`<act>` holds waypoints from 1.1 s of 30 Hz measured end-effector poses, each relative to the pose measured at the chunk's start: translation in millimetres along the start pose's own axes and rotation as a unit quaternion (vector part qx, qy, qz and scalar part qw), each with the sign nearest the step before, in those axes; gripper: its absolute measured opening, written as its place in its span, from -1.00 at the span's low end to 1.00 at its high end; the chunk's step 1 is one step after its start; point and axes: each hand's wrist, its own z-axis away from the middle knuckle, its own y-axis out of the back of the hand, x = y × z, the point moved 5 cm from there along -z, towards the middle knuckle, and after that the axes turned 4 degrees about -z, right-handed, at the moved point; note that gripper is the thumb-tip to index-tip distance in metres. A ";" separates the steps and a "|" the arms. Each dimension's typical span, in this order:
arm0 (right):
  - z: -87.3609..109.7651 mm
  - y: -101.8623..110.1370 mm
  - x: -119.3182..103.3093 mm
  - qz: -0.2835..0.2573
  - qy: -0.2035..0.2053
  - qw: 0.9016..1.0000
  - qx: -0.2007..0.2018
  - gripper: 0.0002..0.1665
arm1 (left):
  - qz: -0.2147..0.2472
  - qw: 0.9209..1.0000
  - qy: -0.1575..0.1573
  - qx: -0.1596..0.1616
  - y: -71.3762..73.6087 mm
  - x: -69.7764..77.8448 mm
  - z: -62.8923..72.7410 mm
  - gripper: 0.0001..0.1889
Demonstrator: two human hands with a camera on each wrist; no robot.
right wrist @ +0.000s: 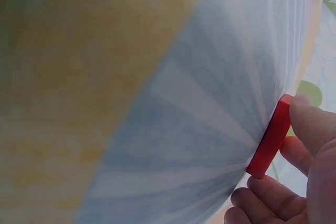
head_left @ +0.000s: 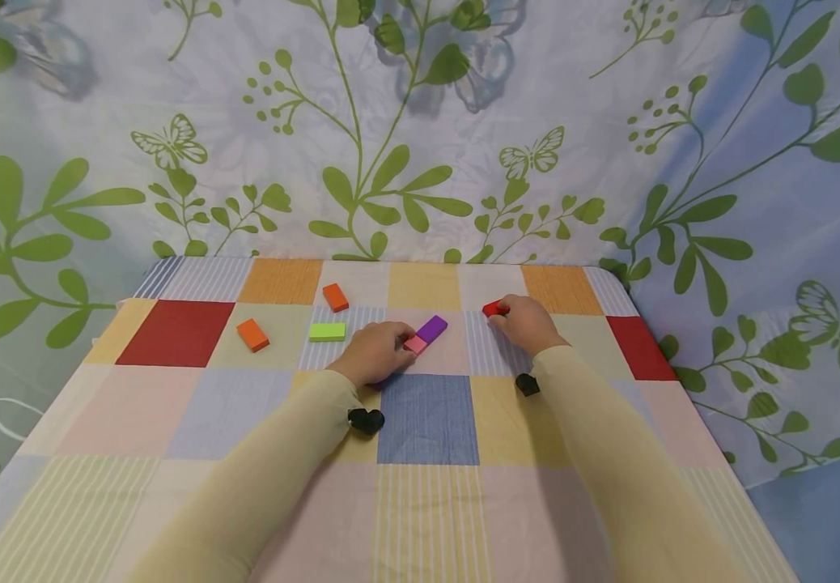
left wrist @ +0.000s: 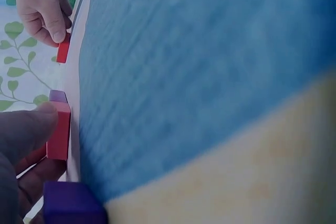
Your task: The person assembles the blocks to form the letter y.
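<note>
My left hand (head_left: 376, 352) pinches a pink block (head_left: 416, 345) between thumb and fingers at the middle of the cloth. That block's far end meets a purple block (head_left: 432, 329), in line with it. Low in the left wrist view, a dark purple block (left wrist: 73, 205) shows close below the fingers; the head view does not show it clearly. Farther right, my right hand (head_left: 528, 324) holds a red block (head_left: 491, 308) by its ends, thumb on one side and fingers on the other. In the right wrist view the red block (right wrist: 272, 140) lies against the cloth.
Left of my hands lie a green block (head_left: 328, 332) and two orange blocks, one farther back (head_left: 335, 297) and one farther left (head_left: 252, 334). A patchwork cloth (head_left: 427, 421) covers the table. Behind it hangs a leaf-patterned curtain (head_left: 245, 146).
</note>
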 end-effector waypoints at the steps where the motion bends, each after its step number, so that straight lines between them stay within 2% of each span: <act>1: -0.3 0.2 -0.3 0.002 0.000 1.000 0.001 -0.50 | 0.003 1.000 0.004 0.001 -0.1 -0.1 -0.2 -0.55; 9: -1.1 1.6 -5.9 0.013 -0.006 1.000 -0.005 -0.50 | 0.000 1.000 0.016 0.018 1.5 -0.6 1.2 -0.61; 15: -5.0 1.1 -5.3 0.015 -0.016 1.000 -0.010 -0.51 | 0.016 0.999 0.023 0.018 3.0 -1.5 1.7 -0.61; 26: -5.0 1.8 -9.1 0.036 0.011 0.999 0.004 -0.56 | 0.033 0.999 0.029 0.018 -0.4 -2.9 1.3 -0.59; 33: -6.5 -3.1 -21.6 0.010 0.018 1.000 0.002 -0.61 | 0.035 0.999 0.032 0.016 -3.1 -4.1 -0.1 -0.59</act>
